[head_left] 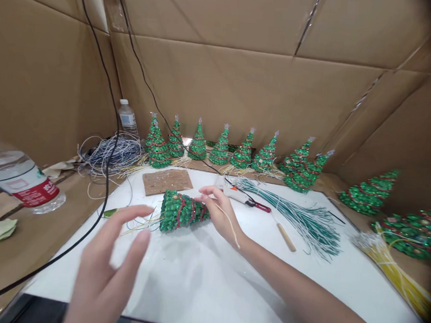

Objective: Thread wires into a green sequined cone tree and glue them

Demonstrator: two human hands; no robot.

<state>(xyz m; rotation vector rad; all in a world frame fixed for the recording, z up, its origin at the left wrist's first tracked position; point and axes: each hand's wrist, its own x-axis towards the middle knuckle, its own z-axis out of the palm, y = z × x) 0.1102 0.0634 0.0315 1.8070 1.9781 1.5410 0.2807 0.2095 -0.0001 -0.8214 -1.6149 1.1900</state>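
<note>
Tinsel Christmas tree (181,211) lies on its side mid-surface (198,279), its tip hidden in my right hand (219,214), which grips it. My left hand (112,263) hovers released and blurred, its wrist cut off below. I see bare white surface toward the near edge, and finished trees (220,149) along the far edge.

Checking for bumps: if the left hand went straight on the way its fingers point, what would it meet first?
Most likely the wide base of the small green tree lying on its side, held by the right hand. The left hand may be raised, so it might pass above.
</note>
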